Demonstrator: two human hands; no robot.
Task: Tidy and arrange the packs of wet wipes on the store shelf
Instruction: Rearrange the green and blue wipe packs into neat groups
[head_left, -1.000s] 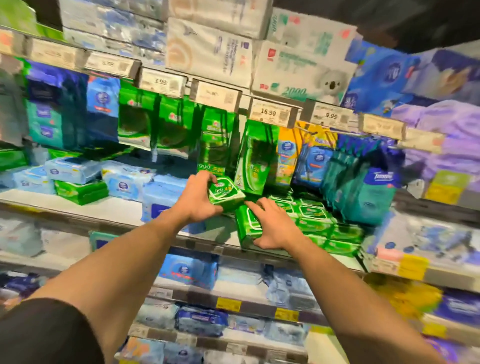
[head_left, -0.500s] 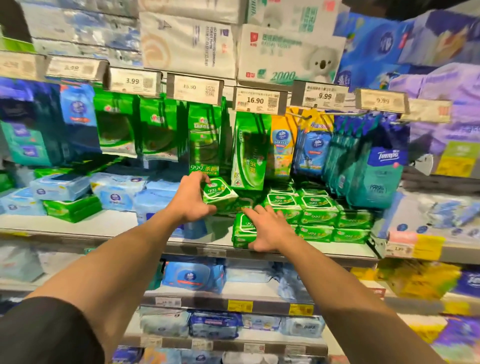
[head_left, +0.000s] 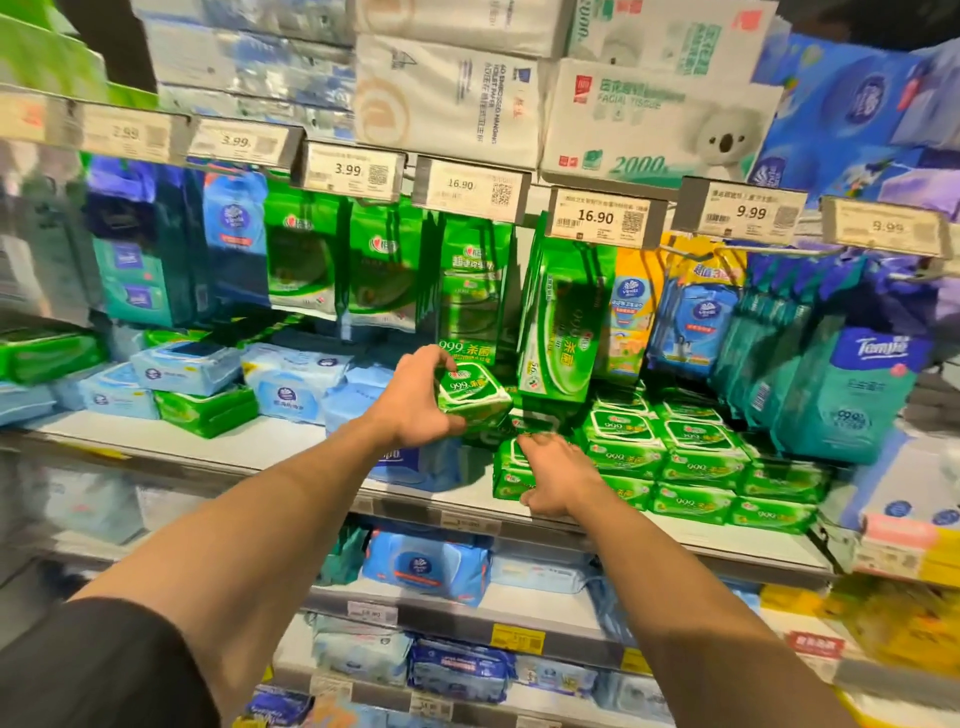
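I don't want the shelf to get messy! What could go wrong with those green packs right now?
1. The left hand holds a small green pack tilted in the air; if the grip slips, it may drop.
2. The right hand presses on the front stack of green packs at the shelf edge; a hard push could knock some off.

I see price tags along the upper shelf edge — one reads 16.90. Above it sit white tissue boxes, one with a koala. Yellow labels mark lower shelves.
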